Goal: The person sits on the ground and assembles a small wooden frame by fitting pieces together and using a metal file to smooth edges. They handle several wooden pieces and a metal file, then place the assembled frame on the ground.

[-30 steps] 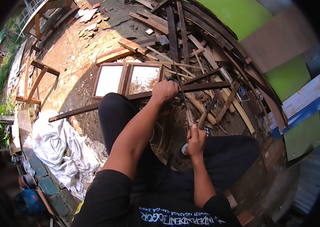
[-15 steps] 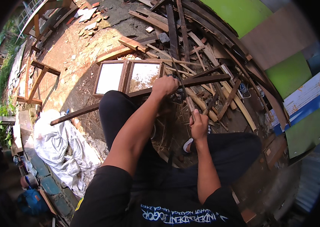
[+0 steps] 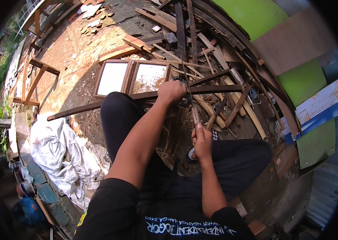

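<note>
Hands fisted: left hand (image 3: 172, 90) round dark batten (image 3: 145, 96) (rough, long), right hand (image 3: 202, 141) round handle (image 3: 196, 117).

The long dark wooden batten (image 3: 145, 96) looks rough and matt; the twin-paned brown wooden frame (image 3: 131, 76) holds glossy glass; the crumpled white plastic sheet (image 3: 57, 148) shines faintly.

An outdoor yard of reddish bare earth (image 3: 69, 52) lies in strong sunlight, littered with wood offcuts. A two-pane wooden window frame (image 3: 131, 77) lies flat beside a heap of dark planks (image 3: 201, 36). Green and brown panels (image 3: 297, 52) stand at right; a crumpled white tarpaulin (image 3: 53, 148) lies left, near wooden trestles (image 3: 33, 80)
</note>
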`<state>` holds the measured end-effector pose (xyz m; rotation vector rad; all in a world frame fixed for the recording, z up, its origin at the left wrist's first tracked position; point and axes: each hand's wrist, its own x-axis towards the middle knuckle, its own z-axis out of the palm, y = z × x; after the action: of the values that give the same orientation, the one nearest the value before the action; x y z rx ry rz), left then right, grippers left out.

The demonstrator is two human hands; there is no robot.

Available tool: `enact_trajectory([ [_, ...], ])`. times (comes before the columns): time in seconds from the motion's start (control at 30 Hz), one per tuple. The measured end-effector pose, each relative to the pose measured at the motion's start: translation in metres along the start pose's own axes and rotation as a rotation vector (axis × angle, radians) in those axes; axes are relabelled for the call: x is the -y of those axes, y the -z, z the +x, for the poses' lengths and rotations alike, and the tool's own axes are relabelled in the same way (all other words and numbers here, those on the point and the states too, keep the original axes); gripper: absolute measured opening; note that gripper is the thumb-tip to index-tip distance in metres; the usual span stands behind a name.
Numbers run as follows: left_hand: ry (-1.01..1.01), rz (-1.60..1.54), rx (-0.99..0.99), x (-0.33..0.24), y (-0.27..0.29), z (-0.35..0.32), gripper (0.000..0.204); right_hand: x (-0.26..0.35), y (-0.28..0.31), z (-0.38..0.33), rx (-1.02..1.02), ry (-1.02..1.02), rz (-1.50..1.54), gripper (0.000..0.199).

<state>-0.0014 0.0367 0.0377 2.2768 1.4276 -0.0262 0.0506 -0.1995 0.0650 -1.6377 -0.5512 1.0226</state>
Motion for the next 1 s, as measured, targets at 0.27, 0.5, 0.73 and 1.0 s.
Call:
enact_trajectory([
  [0.27, -0.012, -0.033, -0.025, -0.01, -0.003, 0.007, 0.047, -0.004, 0.055, -0.126, -0.107, -0.069, -0.017, 0.054],
  [0.5, -0.055, -0.004, -0.039, -0.006, -0.008, 0.004, 0.047, -0.005, -0.009, 0.001, -0.186, 0.173, -0.182, 0.055],
  [0.73, -0.014, -0.028, -0.128, -0.002, -0.003, 0.007, 0.047, -0.002, 0.051, -0.125, -0.107, -0.041, -0.053, 0.055],
  [1.0, -0.091, 0.012, -0.027, -0.006, -0.019, 0.008, 0.047, -0.01, 0.003, 0.008, -0.165, 0.151, -0.072, 0.058],
])
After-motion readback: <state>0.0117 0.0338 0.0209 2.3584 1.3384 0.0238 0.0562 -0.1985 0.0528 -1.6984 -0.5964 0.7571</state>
